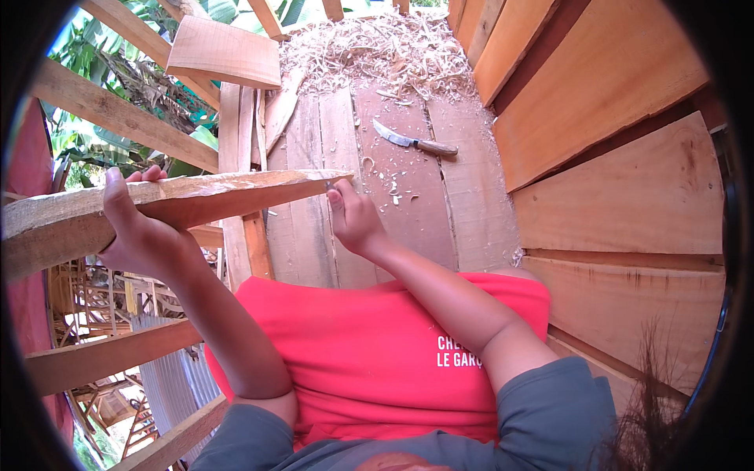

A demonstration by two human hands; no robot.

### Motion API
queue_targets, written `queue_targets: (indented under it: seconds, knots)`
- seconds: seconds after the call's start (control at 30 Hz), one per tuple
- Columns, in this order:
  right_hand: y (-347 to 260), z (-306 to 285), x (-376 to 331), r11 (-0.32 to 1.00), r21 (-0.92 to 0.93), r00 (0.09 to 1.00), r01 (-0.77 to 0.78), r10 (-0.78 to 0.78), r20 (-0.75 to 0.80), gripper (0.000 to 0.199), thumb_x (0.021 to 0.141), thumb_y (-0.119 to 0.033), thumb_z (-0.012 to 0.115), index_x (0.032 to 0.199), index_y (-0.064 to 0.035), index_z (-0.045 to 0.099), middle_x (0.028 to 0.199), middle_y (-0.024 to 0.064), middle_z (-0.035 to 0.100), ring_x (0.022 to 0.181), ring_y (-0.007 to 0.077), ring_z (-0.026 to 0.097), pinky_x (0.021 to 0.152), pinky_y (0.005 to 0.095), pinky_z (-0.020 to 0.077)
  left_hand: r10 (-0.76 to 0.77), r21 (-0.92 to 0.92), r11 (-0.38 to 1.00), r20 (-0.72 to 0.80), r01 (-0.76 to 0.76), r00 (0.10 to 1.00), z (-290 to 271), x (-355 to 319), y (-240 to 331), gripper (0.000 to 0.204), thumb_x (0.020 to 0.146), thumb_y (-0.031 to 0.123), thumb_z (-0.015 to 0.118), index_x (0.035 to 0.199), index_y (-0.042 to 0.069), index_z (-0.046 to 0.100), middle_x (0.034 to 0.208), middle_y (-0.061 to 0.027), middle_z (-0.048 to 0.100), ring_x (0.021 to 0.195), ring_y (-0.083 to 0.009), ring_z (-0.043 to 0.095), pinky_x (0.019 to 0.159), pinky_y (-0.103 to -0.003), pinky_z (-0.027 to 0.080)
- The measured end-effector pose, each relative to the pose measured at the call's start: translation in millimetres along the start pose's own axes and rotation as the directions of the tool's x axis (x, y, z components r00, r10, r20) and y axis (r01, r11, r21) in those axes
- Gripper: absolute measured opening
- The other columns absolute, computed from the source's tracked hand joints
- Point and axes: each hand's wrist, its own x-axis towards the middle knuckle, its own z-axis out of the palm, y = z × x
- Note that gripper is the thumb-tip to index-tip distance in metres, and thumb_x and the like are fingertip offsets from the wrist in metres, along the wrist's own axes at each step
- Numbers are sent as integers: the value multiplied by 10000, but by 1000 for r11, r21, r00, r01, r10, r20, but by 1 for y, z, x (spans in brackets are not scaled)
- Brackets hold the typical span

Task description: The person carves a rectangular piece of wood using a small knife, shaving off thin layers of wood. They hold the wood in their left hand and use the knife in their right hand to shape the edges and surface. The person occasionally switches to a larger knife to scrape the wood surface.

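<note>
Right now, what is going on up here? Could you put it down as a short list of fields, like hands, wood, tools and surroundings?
left hand: grips the pointed wooden plank from below, thumb up over its near edge
right hand: at the plank's tapered tip, fingers closed; whether it holds anything cannot be told
plank: long, rough, narrowing to a point on the right
knife: lies apart on the board floor, wooden handle, curved blade
wood shavings: heaped at the far end of the floor
surroundings: plank wall on the right, green leaves beyond open beams on the left

knife on floorboards, shavings behind
</note>
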Motion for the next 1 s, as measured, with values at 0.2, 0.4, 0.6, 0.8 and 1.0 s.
queue_targets:
  seconds: [0.2, 0.4, 0.6, 0.8, 1.0]
  knots:
    - [-28, -11, -6, 982, 80, 980, 171, -178, 89, 410, 1066, -336, 355, 988, 36, 508, 762, 317, 622, 752, 529, 611, 684, 596, 456, -18, 5, 1000, -14, 18, 1000, -1, -1, 0, 371, 827, 138, 713, 1018, -119, 525, 848, -164, 636, 707, -233, 674, 647, -321, 584]
    - [-26, -13, -3, 998, -13, 993, 59, -57, 107, 389, 1064, -324, 357, 1010, 32, 504, 754, 316, 627, 759, 513, 630, 684, 595, 468, -52, 15, 999, -20, 52, 998, -2, 0, 1, 378, 815, 136, 722, 1030, -110, 532, 852, -166, 639, 711, -240, 675, 655, -332, 581]
    - [-7, -5, 7, 995, -66, 996, 79, -77, 34, 342, 1061, -307, 378, 947, -4, 488, 672, 276, 609, 680, 489, 623, 610, 572, 471, -25, 14, 1000, -25, 25, 999, 0, 2, 2, 359, 811, 134, 717, 1015, -96, 533, 841, -165, 643, 699, -232, 667, 667, -326, 564]
    - [-1, 3, 1, 996, -73, 998, -55, 53, -23, 379, 1063, -326, 364, 949, 8, 503, 716, 300, 611, 723, 511, 618, 652, 580, 467, 5, 17, 1000, -5, -5, 1000, 3, 2, 0, 344, 822, 149, 709, 1007, -84, 537, 815, -157, 645, 713, -234, 673, 667, -331, 562]
    - [-21, -9, -2, 1000, -2, 999, -18, 18, 51, 359, 1057, -325, 396, 930, -8, 509, 718, 278, 618, 731, 488, 621, 658, 573, 457, 8, 12, 1000, -8, -8, 1000, -2, 2, 0, 344, 818, 137, 715, 988, -111, 548, 831, -163, 641, 731, -239, 677, 668, -333, 564]
